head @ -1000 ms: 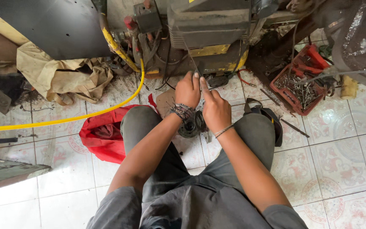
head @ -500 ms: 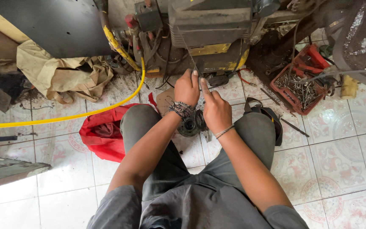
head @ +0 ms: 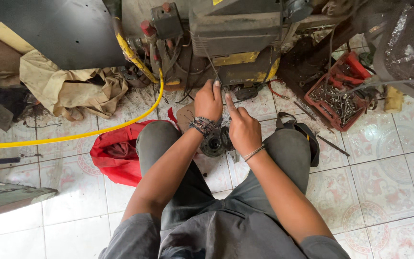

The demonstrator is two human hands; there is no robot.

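My left hand (head: 208, 101), with beaded bracelets on the wrist, reaches toward the base of a grimy yellow-and-black machine (head: 238, 38). Its fingertips pinch a thin wire (head: 212, 67) that runs down from the machine. Just beside it, my right hand (head: 243, 129) has its index finger pointing up and its other fingers curled; what lies under the palm is hidden. A dark round metal part (head: 213, 143) sits on the tiled floor between my knees, right under both hands.
A yellow hose (head: 97, 132) curves across the floor at left, over a red bag (head: 116, 156). At right, a red tray of nails and screws (head: 334, 98) rests beside a black strap (head: 300, 129). Crumpled tan cloth (head: 73, 88) lies at back left.
Both hands stay close together at the machine's base. They have shifted only slightly, and the right index finger still points upward.
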